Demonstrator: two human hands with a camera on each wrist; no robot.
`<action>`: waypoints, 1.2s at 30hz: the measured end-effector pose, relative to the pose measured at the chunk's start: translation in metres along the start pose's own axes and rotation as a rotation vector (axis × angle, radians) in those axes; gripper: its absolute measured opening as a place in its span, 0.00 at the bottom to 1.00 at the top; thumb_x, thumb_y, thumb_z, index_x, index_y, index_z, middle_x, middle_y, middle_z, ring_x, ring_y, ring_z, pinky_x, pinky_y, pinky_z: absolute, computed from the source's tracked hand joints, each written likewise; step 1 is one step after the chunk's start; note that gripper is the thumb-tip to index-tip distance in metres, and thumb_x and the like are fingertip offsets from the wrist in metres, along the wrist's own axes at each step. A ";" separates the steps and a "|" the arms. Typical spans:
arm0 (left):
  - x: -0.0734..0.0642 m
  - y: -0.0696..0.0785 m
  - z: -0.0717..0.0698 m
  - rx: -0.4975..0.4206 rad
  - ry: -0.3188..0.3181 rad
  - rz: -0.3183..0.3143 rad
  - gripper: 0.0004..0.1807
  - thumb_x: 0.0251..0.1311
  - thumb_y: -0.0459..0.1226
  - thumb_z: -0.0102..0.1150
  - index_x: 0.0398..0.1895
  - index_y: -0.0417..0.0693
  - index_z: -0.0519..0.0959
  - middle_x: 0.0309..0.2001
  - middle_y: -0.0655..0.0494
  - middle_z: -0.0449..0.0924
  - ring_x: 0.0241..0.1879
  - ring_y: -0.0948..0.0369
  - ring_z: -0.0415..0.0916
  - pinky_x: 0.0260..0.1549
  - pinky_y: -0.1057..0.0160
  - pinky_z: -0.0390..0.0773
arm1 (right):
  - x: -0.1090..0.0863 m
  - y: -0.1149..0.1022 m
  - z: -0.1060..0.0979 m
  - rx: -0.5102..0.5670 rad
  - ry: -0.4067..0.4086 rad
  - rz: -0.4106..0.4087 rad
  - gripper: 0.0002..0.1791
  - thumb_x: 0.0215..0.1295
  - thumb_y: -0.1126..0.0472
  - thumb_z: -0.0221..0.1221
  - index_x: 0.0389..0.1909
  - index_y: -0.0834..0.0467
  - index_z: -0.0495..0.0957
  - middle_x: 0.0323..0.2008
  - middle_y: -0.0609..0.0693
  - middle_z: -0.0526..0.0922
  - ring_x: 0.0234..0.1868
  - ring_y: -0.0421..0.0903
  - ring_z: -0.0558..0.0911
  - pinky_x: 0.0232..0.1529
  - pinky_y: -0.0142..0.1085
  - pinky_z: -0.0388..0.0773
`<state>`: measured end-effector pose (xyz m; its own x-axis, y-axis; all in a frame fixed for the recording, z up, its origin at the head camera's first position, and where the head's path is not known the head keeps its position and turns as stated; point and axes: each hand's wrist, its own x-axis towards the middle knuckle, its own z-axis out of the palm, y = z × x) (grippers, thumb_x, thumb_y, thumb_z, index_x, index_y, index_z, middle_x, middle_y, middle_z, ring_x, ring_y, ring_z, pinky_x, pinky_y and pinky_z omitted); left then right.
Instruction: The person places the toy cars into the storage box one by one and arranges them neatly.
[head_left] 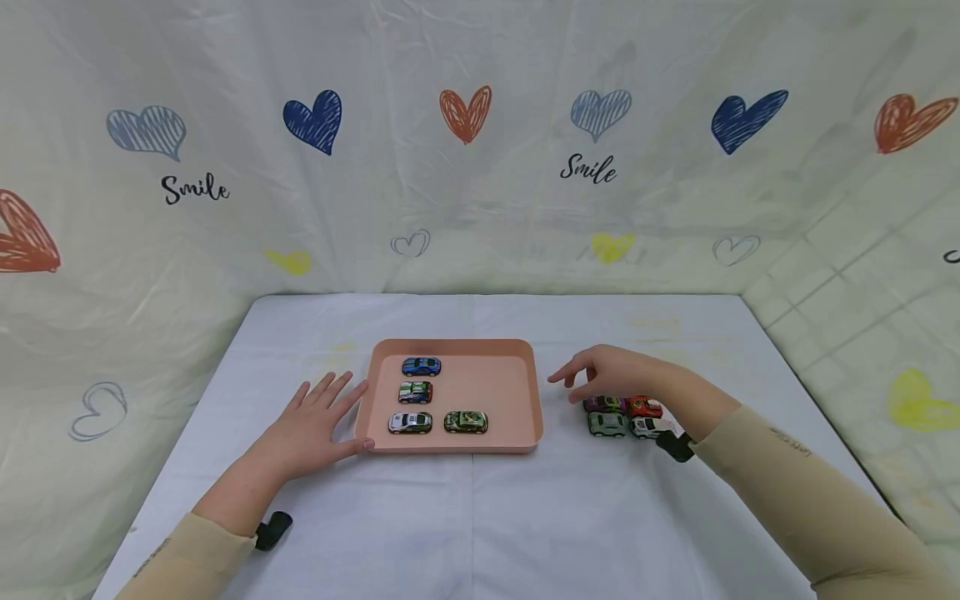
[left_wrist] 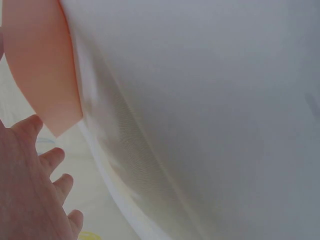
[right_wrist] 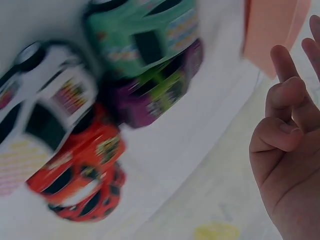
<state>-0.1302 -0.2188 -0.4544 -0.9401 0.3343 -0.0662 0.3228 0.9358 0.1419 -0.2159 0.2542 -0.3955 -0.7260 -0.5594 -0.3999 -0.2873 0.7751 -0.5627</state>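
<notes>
A pink tray [head_left: 510, 387] lies on the table and holds several toy cars: a blue car [head_left: 422, 366], a multicoloured car [head_left: 415, 392], a white car [head_left: 409, 422] and a green patterned car [head_left: 466, 422]. With fingers spread, my left hand [head_left: 311, 429] rests at the tray's left edge, its thumb by the near corner. My right hand [head_left: 618, 372] hovers between the tray and a group of toy cars, fingers loosely bent and holding nothing. That group has a pale green car [right_wrist: 142, 37], a purple car [right_wrist: 150, 95], red cars [right_wrist: 85, 160] and a white car [right_wrist: 45, 100].
A white cloth [head_left: 465, 525] covers the table. Behind it hangs a pale curtain [head_left: 510, 200] printed with hearts and "Smile". Each wrist carries a small black camera, one by the left sleeve [head_left: 187, 558], the other by the right sleeve [head_left: 795, 475].
</notes>
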 end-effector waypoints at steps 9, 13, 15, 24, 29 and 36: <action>0.001 0.001 -0.001 0.000 -0.003 0.001 0.53 0.55 0.70 0.55 0.78 0.54 0.56 0.77 0.43 0.51 0.76 0.41 0.43 0.72 0.36 0.41 | -0.025 0.030 -0.007 0.023 0.039 0.044 0.21 0.65 0.55 0.66 0.59 0.50 0.81 0.49 0.50 0.82 0.32 0.50 0.76 0.28 0.41 0.77; 0.002 0.000 0.000 -0.004 0.002 0.000 0.54 0.54 0.71 0.55 0.78 0.53 0.57 0.77 0.42 0.52 0.76 0.41 0.44 0.72 0.36 0.41 | -0.030 0.036 -0.010 0.040 0.042 0.057 0.22 0.64 0.55 0.66 0.59 0.50 0.81 0.50 0.52 0.81 0.29 0.49 0.75 0.27 0.39 0.77; 0.002 0.000 0.001 -0.004 0.001 -0.003 0.54 0.54 0.71 0.56 0.78 0.54 0.57 0.77 0.43 0.52 0.76 0.41 0.44 0.72 0.36 0.42 | -0.031 0.039 -0.010 0.044 0.043 0.068 0.22 0.64 0.56 0.67 0.59 0.51 0.81 0.50 0.52 0.81 0.27 0.50 0.75 0.26 0.39 0.76; 0.001 0.001 0.002 -0.014 -0.007 -0.005 0.53 0.55 0.70 0.56 0.78 0.55 0.56 0.77 0.43 0.52 0.76 0.42 0.43 0.72 0.36 0.41 | -0.023 0.055 -0.006 0.019 0.015 0.130 0.19 0.64 0.57 0.66 0.56 0.49 0.83 0.45 0.48 0.81 0.26 0.47 0.75 0.25 0.38 0.75; 0.002 0.001 0.002 -0.022 -0.022 -0.010 0.53 0.55 0.70 0.56 0.79 0.55 0.55 0.77 0.43 0.50 0.76 0.42 0.42 0.72 0.37 0.39 | -0.020 0.056 -0.004 0.004 -0.004 0.160 0.18 0.63 0.61 0.65 0.54 0.48 0.84 0.43 0.47 0.81 0.25 0.46 0.74 0.26 0.38 0.75; 0.001 0.001 0.000 -0.019 -0.011 -0.010 0.53 0.55 0.71 0.56 0.78 0.54 0.56 0.77 0.43 0.51 0.76 0.41 0.43 0.72 0.36 0.41 | -0.018 0.053 -0.001 -0.037 -0.021 0.192 0.19 0.62 0.63 0.65 0.54 0.46 0.84 0.46 0.48 0.80 0.25 0.45 0.75 0.28 0.38 0.75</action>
<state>-0.1307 -0.2179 -0.4543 -0.9419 0.3265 -0.0788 0.3114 0.9368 0.1596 -0.2188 0.3058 -0.4180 -0.7569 -0.4056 -0.5124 -0.1678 0.8784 -0.4474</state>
